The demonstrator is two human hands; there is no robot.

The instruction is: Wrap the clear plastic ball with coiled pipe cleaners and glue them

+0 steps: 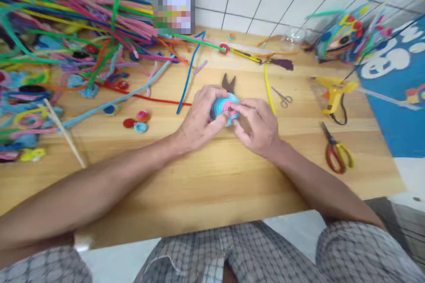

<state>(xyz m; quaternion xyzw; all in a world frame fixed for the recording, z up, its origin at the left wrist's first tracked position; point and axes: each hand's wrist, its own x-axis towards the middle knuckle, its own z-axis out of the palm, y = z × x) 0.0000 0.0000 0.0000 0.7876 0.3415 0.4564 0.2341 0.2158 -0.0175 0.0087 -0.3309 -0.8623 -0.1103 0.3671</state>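
Both my hands meet at the middle of the wooden table around a coiled pipe-cleaner disc, blue at the rim and pink at the centre. My left hand wraps its fingers round the disc's left side. From the right, my right hand pinches the disc with thumb and fingertips. A brown pipe-cleaner piece lies just behind the disc.
Heaps of coloured pipe cleaners cover the table's left and back. Small coils lie left of my hands. A yellow glue gun, small scissors and red-yellow scissors lie on the right. A wooden stick lies front left.
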